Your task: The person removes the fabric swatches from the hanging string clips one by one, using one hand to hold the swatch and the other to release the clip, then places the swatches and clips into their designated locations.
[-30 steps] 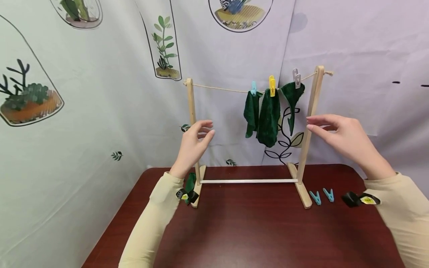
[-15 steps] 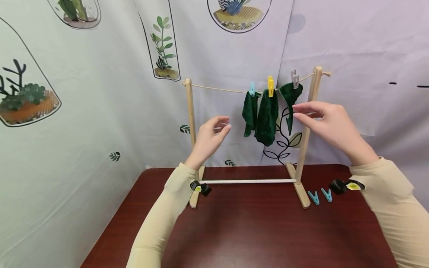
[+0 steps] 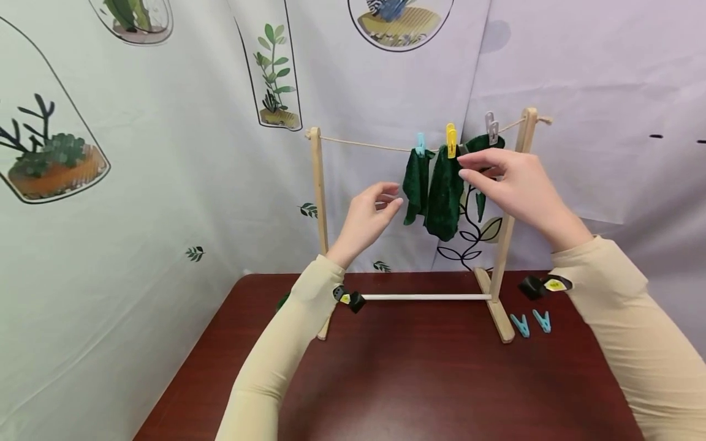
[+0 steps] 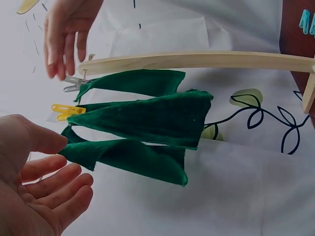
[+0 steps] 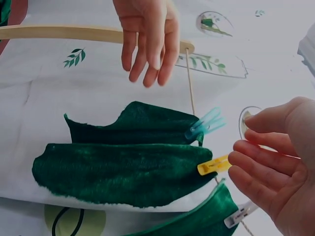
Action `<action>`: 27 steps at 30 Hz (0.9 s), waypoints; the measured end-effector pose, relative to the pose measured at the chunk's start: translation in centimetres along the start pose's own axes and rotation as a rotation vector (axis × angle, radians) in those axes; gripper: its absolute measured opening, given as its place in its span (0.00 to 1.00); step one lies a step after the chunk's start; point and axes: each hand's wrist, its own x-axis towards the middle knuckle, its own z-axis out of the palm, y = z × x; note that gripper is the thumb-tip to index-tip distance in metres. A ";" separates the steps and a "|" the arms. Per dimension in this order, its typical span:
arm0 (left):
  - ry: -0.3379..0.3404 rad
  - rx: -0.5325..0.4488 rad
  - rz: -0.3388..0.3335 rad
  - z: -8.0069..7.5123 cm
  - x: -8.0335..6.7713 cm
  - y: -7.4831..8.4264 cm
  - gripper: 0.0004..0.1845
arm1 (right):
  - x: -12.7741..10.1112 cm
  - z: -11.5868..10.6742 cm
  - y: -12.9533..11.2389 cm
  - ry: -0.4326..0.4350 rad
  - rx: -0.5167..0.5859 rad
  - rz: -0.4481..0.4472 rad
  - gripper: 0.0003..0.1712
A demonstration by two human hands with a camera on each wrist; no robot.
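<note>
Three dark green cloth pieces hang from a cord. A blue clothespin [image 3: 421, 144] clips the left cloth [image 3: 415, 190], a yellow clothespin [image 3: 451, 141] the middle cloth [image 3: 443, 205], and a clear grey clothespin [image 3: 492, 130] the right cloth [image 4: 135, 82]. My left hand [image 3: 368, 215], fingers loosely bent and holding nothing, is just left of the left cloth; whether it touches is unclear. My right hand [image 3: 515, 184], thumb and fingers apart and bare in the right wrist view, is near the yellow clothespin. In the head view it covers part of the right cloth.
The cord [image 3: 364, 144] runs between two wooden posts [image 3: 318, 190] on a dark red table [image 3: 408, 367]. A white rod [image 3: 425, 297] joins their feet. Two blue clothespins [image 3: 520, 326] lie right of the rack. Green cloth [image 3: 283, 301] peeks out behind the left forearm.
My left hand has moved right and up from the left post toward the left cloth. The right hand has moved left and up, past the right post. The hanging cloths stay in place.
</note>
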 end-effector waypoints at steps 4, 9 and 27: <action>-0.012 0.002 -0.001 0.6 0.4 0.0 0.18 | 0.7 0.3 -0.4 -0.021 -0.006 0.006 0.18; -0.021 0.011 -0.019 1.4 0.8 0.1 0.18 | 1.5 0.7 -0.9 -0.050 0.012 -0.011 0.19; 0.038 -0.016 -0.116 4.0 2.8 -0.5 0.23 | 4.3 3.5 -0.8 -0.115 0.024 -0.045 0.21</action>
